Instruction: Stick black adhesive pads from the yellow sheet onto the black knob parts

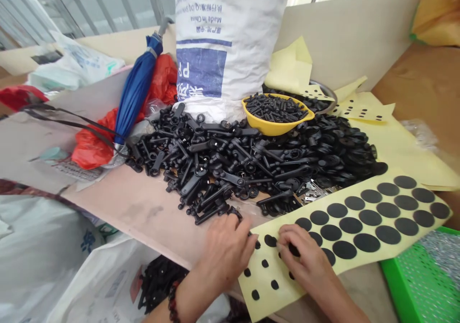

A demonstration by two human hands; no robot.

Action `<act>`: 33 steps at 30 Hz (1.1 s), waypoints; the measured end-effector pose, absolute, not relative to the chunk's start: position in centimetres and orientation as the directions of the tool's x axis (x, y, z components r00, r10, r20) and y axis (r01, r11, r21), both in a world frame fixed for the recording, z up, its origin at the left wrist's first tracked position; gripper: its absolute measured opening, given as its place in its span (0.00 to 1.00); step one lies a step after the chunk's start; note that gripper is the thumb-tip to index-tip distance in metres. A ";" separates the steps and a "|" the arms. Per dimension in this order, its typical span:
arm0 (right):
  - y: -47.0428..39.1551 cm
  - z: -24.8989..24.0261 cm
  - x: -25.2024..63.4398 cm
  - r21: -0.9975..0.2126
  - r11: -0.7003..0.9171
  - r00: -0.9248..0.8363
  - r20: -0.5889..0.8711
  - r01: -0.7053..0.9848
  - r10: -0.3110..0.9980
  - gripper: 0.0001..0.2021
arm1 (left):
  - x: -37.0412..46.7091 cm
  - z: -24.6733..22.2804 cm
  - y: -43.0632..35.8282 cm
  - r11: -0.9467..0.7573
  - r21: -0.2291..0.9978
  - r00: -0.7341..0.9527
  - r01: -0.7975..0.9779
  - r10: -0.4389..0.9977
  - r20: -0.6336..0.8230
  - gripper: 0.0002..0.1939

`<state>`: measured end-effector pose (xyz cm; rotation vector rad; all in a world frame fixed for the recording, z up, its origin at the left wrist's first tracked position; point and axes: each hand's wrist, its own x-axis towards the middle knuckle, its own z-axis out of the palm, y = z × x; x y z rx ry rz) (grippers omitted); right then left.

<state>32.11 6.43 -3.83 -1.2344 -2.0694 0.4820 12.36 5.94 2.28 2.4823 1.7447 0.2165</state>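
My left hand [228, 244] is closed beside the front edge of a heap of black crank-shaped plastic parts [230, 153]. A black plastic part [235, 212] shows at its fingertips, mostly covered by the hand. Over a yellow backing sheet [258, 306], my right hand [305, 256] has its fingers pinched together. A black round sticker [293, 249] shows between thumb and fingers, partly hidden. Rows of large black discs [350, 224] cover the sheet's right part; small black dots [275, 284] are scattered over its left part.
Behind the heap stand a yellow bowl [275, 127] of black screw-like pieces and a large white sack [247, 40]. A folded blue umbrella [134, 90] leans at left. Small metal clips [316, 191] lie by the sheet. A green basket [402, 284] is at lower right.
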 end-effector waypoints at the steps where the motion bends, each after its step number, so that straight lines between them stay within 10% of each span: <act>1: 6.7 -3.9 32.2 -0.617 0.469 -0.315 0.349 0.632 0.883 0.09 | 12.4 2.2 5.6 -0.406 0.177 0.391 0.897 0.913 0.112 0.10; 16: 7.1 -4.5 32.2 -0.637 0.480 -0.341 0.338 0.604 0.877 0.09 | 14.8 -1.0 5.2 -0.604 0.082 0.589 0.792 0.793 0.154 0.09; 22: 6.5 -4.4 31.8 -0.627 0.497 -0.334 0.368 0.600 0.868 0.08 | 13.8 -0.9 4.4 -0.566 0.223 0.542 0.793 0.824 0.166 0.08; 26: 6.3 -4.2 32.3 -0.620 0.511 -0.349 0.373 0.596 0.860 0.09 | 12.2 0.2 4.7 -0.383 0.213 0.347 0.899 0.919 0.188 0.13; 33: 6.0 -4.1 33.5 -0.718 0.402 -0.342 0.238 0.569 0.909 0.08 | 12.2 1.8 7.3 -0.021 0.096 0.038 0.995 0.982 -0.185 0.23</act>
